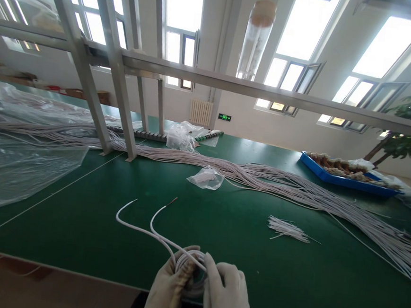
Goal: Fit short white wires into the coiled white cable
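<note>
Both my hands wear pale gloves and meet at the near edge of the green table (pixel 96 221). My left hand (pixel 166 291) grips a small coil of white wire (pixel 191 267), fingers wrapped round it. My right hand (pixel 224 295) pinches the same coil from the right side. Two loose ends of the wire (pixel 143 225) curve up and left from the coil over the table; one tip shows bare copper.
A long bundle of white wires (pixel 295 189) runs across the table from left to far right. A small pile of short white pieces (pixel 287 229), a small clear bag (pixel 206 178), clear plastic sheeting (pixel 22 168), a metal frame (pixel 117 95) and a blue tray (pixel 346 177) lie around.
</note>
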`<act>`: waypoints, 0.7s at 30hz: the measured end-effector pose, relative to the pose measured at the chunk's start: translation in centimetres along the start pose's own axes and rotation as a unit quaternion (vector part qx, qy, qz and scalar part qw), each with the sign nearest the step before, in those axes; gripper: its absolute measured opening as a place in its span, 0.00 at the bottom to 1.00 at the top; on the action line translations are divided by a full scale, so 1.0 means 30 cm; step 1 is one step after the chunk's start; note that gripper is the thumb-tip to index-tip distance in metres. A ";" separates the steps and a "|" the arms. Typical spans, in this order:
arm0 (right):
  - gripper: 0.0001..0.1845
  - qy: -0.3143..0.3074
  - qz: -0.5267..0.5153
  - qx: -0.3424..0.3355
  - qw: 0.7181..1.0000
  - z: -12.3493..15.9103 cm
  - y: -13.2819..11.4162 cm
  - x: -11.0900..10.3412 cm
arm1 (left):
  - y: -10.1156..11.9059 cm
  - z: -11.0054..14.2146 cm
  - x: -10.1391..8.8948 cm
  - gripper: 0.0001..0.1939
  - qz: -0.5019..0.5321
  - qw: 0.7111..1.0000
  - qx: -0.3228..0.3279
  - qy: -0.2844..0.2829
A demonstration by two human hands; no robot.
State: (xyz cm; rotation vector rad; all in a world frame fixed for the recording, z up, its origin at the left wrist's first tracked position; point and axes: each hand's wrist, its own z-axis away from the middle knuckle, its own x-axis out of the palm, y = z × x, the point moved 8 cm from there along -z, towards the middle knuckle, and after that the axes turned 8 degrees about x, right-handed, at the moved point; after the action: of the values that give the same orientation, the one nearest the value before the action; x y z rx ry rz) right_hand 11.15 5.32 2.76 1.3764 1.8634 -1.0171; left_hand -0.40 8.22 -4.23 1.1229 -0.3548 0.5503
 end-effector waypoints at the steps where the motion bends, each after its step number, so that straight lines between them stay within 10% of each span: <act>1: 0.27 0.001 0.010 0.011 1.000 0.001 0.002 -0.001 | -0.004 -0.004 -0.006 0.29 -0.009 1.000 0.001 -0.007; 10: 0.47 -0.087 0.093 0.058 0.990 -0.003 0.036 0.065 | -0.003 -0.004 0.049 0.21 0.058 0.989 0.014 -0.132; 17: 0.36 -0.165 -0.160 0.062 0.971 0.028 0.052 0.139 | 0.063 0.051 0.064 0.14 0.006 0.995 0.003 -0.103; 21: 0.22 -0.149 -0.327 0.184 0.915 0.062 0.074 0.131 | 0.120 0.073 0.067 0.09 -0.018 0.996 0.034 -0.083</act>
State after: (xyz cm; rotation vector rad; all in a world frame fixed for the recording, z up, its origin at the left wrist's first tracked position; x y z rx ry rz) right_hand 12.22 6.08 -1.94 0.6944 1.9919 -1.8747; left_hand -0.83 7.84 0.40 1.2434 -0.4616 0.4407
